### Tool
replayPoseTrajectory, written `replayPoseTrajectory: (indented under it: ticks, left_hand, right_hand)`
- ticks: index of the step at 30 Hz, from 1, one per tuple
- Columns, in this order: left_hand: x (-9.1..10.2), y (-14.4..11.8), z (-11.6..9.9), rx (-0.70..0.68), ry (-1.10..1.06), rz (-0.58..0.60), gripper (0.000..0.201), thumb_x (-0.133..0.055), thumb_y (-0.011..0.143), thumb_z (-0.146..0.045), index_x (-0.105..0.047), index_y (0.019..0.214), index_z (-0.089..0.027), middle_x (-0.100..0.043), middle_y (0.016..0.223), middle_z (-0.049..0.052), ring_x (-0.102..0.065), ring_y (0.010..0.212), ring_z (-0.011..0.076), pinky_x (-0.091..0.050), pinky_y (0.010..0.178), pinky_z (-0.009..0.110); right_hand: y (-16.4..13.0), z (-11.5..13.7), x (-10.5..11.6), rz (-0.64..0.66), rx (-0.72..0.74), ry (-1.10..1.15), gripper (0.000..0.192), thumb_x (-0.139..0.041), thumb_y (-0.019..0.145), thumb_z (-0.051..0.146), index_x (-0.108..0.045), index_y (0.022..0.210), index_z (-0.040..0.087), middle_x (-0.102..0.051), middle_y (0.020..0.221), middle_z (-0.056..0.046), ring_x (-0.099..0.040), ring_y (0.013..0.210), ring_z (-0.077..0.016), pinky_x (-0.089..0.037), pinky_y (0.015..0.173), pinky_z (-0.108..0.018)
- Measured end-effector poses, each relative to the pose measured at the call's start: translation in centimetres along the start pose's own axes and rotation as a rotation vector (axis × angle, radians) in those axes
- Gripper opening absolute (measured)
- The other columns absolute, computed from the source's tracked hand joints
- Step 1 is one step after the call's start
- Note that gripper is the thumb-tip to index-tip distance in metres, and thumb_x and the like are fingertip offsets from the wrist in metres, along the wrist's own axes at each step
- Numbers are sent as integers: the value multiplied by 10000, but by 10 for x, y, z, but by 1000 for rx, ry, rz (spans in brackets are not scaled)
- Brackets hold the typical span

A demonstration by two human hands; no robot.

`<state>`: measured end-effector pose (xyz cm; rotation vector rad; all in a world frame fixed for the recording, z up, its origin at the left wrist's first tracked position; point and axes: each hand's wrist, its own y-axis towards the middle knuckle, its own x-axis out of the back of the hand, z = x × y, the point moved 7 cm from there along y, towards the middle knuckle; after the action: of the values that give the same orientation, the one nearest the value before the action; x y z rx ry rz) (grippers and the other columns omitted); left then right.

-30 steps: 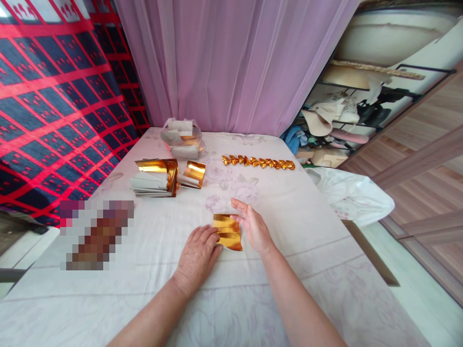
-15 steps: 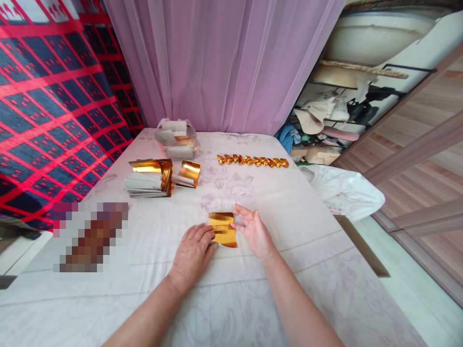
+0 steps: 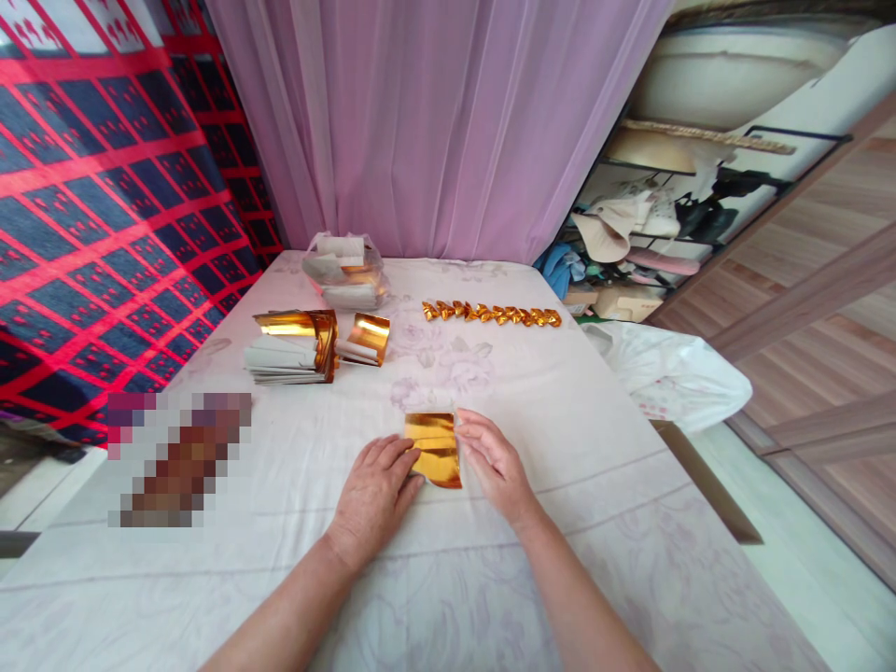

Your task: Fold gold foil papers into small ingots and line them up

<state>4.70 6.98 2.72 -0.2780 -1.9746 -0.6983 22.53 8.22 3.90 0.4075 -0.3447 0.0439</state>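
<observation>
1. Behind the table (image 3: 630,579), which is covered by a pale cloth with a faint flower print, a lilac curtain (image 3: 434,121) is hung, and a red and dark blue patterned fabric (image 3: 105,215) is seen on the far left.
2. At the left side of the table, a pixelated patch (image 3: 178,459) is seen; what lies under it cannot be told.
3. Further back on the left, a stack of gold and white papers (image 3: 290,347) is placed, and a smaller curled gold sheet (image 3: 365,338) lies just beside it on the right.
4. Behind these two, near the curtain, a clear bag of papers (image 3: 344,271) is set.
5. The left hand (image 3: 371,499) is laid flat on the cloth with the fingers loosely spread, and its fingertips are pressed on the left edge of the gold foil sheet (image 3: 434,450); nothing is gripped by it.
6. The gold foil sheet is found at the middle of the table, between the two hands, and it looks folded and slightly raised at the near edge.
7. The right hand (image 3: 494,462) is held open at the right edge of the sheet, with the fingertips touching the foil; whether the edge is pinched cannot be told.
8. Well behind the hands, a row of small folded gold pieces (image 3: 490,314) is arranged in a line.
9. At the right edge of the table, a white plastic bag (image 3: 672,373) is seen, and cluttered shelves (image 3: 672,224) stand beyond it.
</observation>
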Motion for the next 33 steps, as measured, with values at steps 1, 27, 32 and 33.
replayPoseTrajectory:
  ticks: [1, 27, 32, 33]
  left_hand:
    - [0, 0, 0, 1, 0, 1, 286, -554, 924, -304, -644, 1170, -188, -655, 1218, 97, -571, 1162, 282, -467, 1014, 509]
    - [7, -1, 1, 19, -51, -62, 278, -524, 943, -298, -580, 1184, -172, -694, 1120, 109, -614, 1091, 269, -511, 945, 481]
    - [8, -2, -1, 16, -28, -73, 406, -502, 948, -281, -461, 1337, -174, -680, 1141, 120, -617, 1070, 267, -504, 936, 482]
    - [8, -2, -2, 4, -12, -65, 408, -501, 947, -277, -462, 1342, -179, -678, 1148, 119, -615, 1074, 271, -495, 945, 491]
  right_hand:
    - [-2, 4, 0, 16, 46, -88, 243, -472, 919, 205, -638, 1091, 244, -607, 1285, -99, -574, 1202, -225, -503, 991, -410]
    - [-9, 8, -17, 172, 197, -560, 138, -554, 930, 227, -686, 902, 259, -743, 1023, -10, -610, 1075, -216, -338, 1028, -448]
    - [-2, 2, -17, 123, 157, -557, 88, -602, 900, 253, -664, 836, 252, -742, 928, -5, -629, 1004, -212, -377, 973, -414]
    - [-1, 2, -17, 116, 152, -549, 95, -600, 899, 249, -655, 823, 250, -739, 911, -4, -632, 980, -208, -386, 951, -404]
